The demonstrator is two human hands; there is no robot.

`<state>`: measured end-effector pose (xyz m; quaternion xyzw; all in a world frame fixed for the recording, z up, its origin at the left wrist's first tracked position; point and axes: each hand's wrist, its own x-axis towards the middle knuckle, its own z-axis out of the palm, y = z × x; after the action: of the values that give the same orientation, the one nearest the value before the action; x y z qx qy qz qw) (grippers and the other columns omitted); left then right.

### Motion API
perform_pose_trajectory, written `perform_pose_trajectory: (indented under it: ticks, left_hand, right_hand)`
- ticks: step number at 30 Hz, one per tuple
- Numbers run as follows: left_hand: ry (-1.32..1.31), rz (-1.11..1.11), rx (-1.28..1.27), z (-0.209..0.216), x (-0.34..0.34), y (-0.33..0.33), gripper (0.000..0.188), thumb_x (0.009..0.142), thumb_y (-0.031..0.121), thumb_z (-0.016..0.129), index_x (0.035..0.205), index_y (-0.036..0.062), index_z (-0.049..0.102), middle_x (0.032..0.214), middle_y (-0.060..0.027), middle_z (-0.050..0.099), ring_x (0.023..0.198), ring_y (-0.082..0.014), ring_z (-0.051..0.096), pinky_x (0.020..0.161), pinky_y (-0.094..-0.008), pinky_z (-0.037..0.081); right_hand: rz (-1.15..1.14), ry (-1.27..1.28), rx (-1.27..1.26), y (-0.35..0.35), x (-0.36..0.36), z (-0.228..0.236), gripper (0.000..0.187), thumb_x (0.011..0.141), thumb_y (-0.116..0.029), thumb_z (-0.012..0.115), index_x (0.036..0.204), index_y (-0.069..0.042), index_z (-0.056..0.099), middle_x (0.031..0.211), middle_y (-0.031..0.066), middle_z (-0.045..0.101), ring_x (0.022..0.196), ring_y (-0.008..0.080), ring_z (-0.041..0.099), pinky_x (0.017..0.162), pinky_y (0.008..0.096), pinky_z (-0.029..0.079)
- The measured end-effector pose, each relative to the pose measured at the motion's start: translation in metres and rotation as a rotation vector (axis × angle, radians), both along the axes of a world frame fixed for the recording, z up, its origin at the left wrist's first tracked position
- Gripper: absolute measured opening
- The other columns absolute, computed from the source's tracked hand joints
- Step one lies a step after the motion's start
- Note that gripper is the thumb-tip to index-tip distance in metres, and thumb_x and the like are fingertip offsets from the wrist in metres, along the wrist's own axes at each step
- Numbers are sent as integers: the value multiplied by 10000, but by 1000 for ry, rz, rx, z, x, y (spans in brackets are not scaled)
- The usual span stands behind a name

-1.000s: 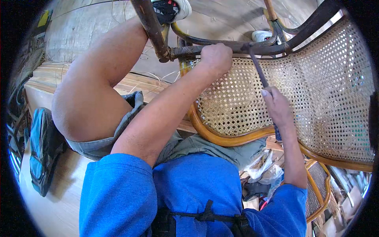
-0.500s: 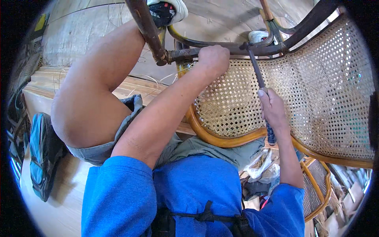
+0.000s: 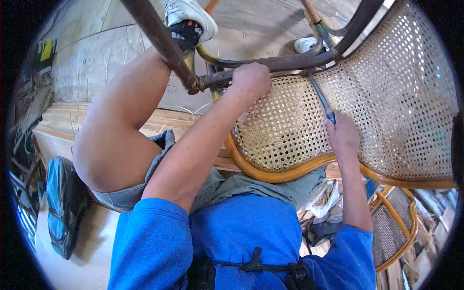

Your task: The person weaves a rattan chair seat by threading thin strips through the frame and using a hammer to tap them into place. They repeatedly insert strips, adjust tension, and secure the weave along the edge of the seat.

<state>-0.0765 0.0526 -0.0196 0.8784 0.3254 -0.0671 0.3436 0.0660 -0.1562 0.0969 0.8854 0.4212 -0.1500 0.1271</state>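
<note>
A rattan chair with woven cane webbing lies across my lap, its dark frame bar on the far side and a glossy orange-brown rim near me. My left hand is closed over the dark bar at the cane's far edge, its fingertips hidden beneath. In my right hand is a hammer, gripped by the handle. The hammer's head is at the seam where the cane meets the dark bar, to the right of my left hand. Whether it touches the seam, I cannot tell.
A dark chair leg rises at upper left, by my bent leg and shoe. Wooden planks lie at left, near a black-and-teal bag. Another cane-and-rattan piece and plastic scraps sit at lower right.
The hammer's head has come toward me, from over the dark bar to the cane's edge, and my right hand has shifted slightly right. My left hand keeps its hold; the view has shifted a little.
</note>
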Motion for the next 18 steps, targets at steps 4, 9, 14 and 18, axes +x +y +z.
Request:
perform_pose_trajectory:
  ticks: [4, 9, 14, 18]
  left_hand:
    - [-7, -13, 47, 1, 3, 0, 348, 816, 339, 534, 771, 15, 653, 785, -212, 637, 780, -371, 633, 719, -461, 501]
    - [185, -130, 8, 13, 14, 3, 415, 853, 394, 485, 853, 11, 648, 847, -223, 637, 832, -393, 619, 757, -485, 478]
    - [109, -77, 88, 7, 12, 0, 441, 838, 429, 514, 824, 7, 643, 838, -236, 634, 851, -395, 609, 753, -466, 468]
    - [91, -119, 128, 5, 11, 0, 426, 841, 434, 509, 789, 34, 647, 801, -225, 637, 779, -392, 623, 699, -458, 490]
  right_hand:
    - [-58, 48, 66, 6, 2, -6, 310, 829, -236, 586, 1077, -55, 543, 987, 178, 579, 940, 356, 550, 803, 451, 446]
    - [25, -49, 430, -5, 8, 0, 271, 834, -190, 576, 1067, -54, 554, 968, 165, 582, 902, 350, 557, 778, 450, 452]
    - [-369, 160, 752, -72, -11, 51, 240, 841, -187, 595, 1029, -39, 613, 933, 174, 619, 853, 327, 591, 761, 407, 466]
    - [-1039, 260, 638, -164, -48, 69, 251, 883, -242, 562, 996, -29, 634, 821, 189, 634, 746, 376, 605, 710, 398, 480]
